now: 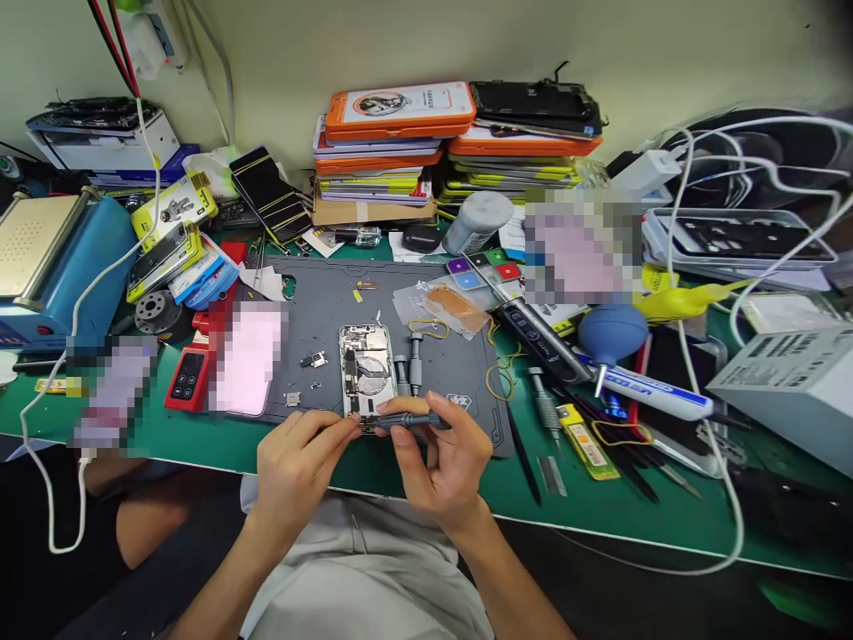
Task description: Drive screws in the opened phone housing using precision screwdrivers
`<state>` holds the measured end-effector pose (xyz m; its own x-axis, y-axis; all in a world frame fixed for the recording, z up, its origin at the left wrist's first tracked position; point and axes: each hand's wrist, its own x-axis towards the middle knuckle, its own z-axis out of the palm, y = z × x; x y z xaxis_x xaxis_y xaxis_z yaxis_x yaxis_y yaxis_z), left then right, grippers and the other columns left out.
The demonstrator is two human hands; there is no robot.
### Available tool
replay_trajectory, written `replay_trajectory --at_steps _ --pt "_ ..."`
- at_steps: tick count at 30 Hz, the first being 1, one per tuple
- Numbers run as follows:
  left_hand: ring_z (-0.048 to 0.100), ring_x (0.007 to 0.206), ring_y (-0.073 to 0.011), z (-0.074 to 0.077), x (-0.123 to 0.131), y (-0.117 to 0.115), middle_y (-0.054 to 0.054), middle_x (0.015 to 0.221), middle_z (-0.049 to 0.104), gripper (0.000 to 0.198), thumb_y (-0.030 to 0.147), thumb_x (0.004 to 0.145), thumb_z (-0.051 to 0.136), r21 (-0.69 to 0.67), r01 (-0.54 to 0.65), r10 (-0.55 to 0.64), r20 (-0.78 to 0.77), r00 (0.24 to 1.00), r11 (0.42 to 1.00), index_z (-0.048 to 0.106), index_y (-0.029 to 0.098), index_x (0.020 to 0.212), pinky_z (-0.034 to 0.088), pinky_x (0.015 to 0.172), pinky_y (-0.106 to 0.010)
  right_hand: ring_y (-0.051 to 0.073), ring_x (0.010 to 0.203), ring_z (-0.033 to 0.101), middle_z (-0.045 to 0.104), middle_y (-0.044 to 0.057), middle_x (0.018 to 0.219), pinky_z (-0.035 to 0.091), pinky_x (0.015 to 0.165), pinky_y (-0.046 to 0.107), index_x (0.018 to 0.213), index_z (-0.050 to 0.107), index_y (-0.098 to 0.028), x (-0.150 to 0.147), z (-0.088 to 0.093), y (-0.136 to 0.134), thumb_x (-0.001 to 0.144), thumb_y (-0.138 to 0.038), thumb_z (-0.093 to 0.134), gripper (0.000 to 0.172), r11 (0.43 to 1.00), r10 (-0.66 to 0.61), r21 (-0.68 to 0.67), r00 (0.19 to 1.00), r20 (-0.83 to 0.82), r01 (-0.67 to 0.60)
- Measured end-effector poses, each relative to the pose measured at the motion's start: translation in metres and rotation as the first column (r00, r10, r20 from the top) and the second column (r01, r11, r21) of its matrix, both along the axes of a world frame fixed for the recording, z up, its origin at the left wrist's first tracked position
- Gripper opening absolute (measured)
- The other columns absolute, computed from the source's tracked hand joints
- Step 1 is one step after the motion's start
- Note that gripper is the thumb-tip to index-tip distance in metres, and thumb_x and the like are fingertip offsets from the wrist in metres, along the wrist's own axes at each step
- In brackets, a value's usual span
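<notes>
An opened smartphone (370, 372) lies on the dark work mat (320, 293), its inner parts and a round coil showing. Wrapped around a grey screwdriver (414, 420) are the fingers of my right hand (448, 458); the tool lies almost level across the phone's near end. My left hand (298, 458) pinches at the phone's near left corner, and what sits between its fingertips is hidden. Two more grey screwdrivers stand beside the phone, one being the screwdriver (416, 364) on its right. Small loose metal parts (313, 359) rest to the left.
Phones stand left, one by a red device (187, 378). Behind are stacked orange boxes (400, 111) and a white jar (478, 222). On the right lie a blue air blower (611, 334), a black electric tool (543, 340), tweezers and a white cable (680, 267). The green table's edge runs before me.
</notes>
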<state>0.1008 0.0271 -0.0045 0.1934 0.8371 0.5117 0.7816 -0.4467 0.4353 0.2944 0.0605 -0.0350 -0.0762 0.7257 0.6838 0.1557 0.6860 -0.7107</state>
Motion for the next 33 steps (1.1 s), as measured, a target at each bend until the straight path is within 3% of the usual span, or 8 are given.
replay_trajectory --at_steps 3,8,14,18,22,26,29,33 --pt "0.078 0.084 -0.0154 -0.001 0.007 0.000 -0.001 0.099 0.084 0.012 0.022 0.112 0.068 -0.029 0.000 0.000 0.022 1.000 1.000 0.080 0.022 0.113 0.061 0.079 -0.029 0.020 0.096 0.084 0.080 0.009 0.117 0.075 0.074 0.035 0.166 0.038 -0.030 0.001 -0.001 -0.001 0.104 -0.004 0.062 0.071 0.999 0.052 0.009 0.999 0.007 -0.052" --pt "0.078 0.087 -0.0161 0.001 0.010 -0.004 -0.001 0.098 0.083 0.011 0.022 0.113 0.067 -0.048 -0.040 0.041 0.001 0.999 0.998 0.077 0.021 0.109 0.061 0.081 -0.028 0.018 0.088 0.084 0.082 0.008 0.117 0.075 0.072 0.033 0.163 0.045 -0.030 0.001 0.003 -0.002 0.103 -0.002 0.064 0.069 0.998 0.049 -0.027 0.989 -0.138 -0.053" --pt "0.075 0.092 -0.0169 0.035 -0.020 0.009 -0.001 0.100 0.080 0.004 0.019 0.108 0.075 0.051 -0.187 0.190 -0.058 0.980 0.981 0.073 0.023 0.107 0.057 0.088 -0.029 0.018 0.085 0.081 0.080 0.003 0.110 0.069 0.056 0.026 0.157 0.051 -0.035 0.004 0.011 0.000 0.101 -0.006 0.067 0.065 0.978 -0.208 -0.068 0.933 -0.293 0.197" --pt "0.071 0.094 -0.0210 0.051 -0.039 0.043 0.000 0.099 0.079 0.002 0.023 0.107 0.076 0.016 -0.259 0.258 -0.151 0.954 0.966 0.074 0.024 0.105 0.053 0.086 -0.034 0.018 0.087 0.080 0.078 0.003 0.110 0.069 0.056 0.026 0.157 0.052 -0.036 0.005 0.014 0.000 0.102 -0.006 0.065 0.063 0.969 -0.243 -0.124 0.916 -0.320 0.213" --pt "0.067 0.096 -0.0254 0.050 -0.036 0.066 -0.003 0.102 0.080 0.004 0.022 0.107 0.074 -0.043 -0.170 0.146 -0.335 0.931 0.984 0.077 0.022 0.104 0.050 0.088 -0.040 0.017 0.086 0.080 0.077 0.004 0.110 0.070 0.057 0.026 0.158 0.050 -0.035 0.005 0.014 0.000 0.103 -0.007 0.065 0.064 0.977 -0.211 -0.087 0.938 -0.277 0.194" --pt "0.064 0.097 -0.0264 0.047 -0.027 0.061 -0.004 0.105 0.079 0.009 0.024 0.109 0.070 -0.034 -0.092 0.069 -0.417 0.906 0.995 0.079 0.022 0.107 0.048 0.087 -0.041 0.018 0.091 0.081 0.075 0.005 0.111 0.071 0.059 0.026 0.160 0.048 -0.035 0.005 0.014 0.000 0.105 -0.007 0.063 0.064 0.980 -0.191 -0.100 0.946 -0.262 0.170" --pt "0.063 0.095 -0.0272 0.045 -0.027 0.060 -0.004 0.104 0.079 0.012 0.026 0.111 0.069 0.018 -0.106 0.102 -0.464 0.880 0.994 0.080 0.023 0.108 0.045 0.084 -0.043 0.019 0.095 0.082 0.074 0.005 0.110 0.071 0.060 0.025 0.161 0.046 -0.036 0.005 0.014 -0.001 0.105 -0.007 0.063 0.065 0.980 -0.178 -0.133 0.948 -0.264 0.147" --pt "0.063 0.097 -0.0296 0.044 -0.034 0.078 -0.007 0.104 0.079 0.013 0.029 0.110 0.070 0.046 -0.181 0.178 -0.526 0.832 0.982 0.081 0.023 0.107 0.044 0.083 -0.045 0.019 0.098 0.082 0.074 0.005 0.114 0.071 0.063 0.025 0.162 0.047 -0.036 0.004 0.014 -0.002 0.105 -0.005 0.062 0.066 0.984 -0.159 -0.122 0.948 -0.276 0.130"
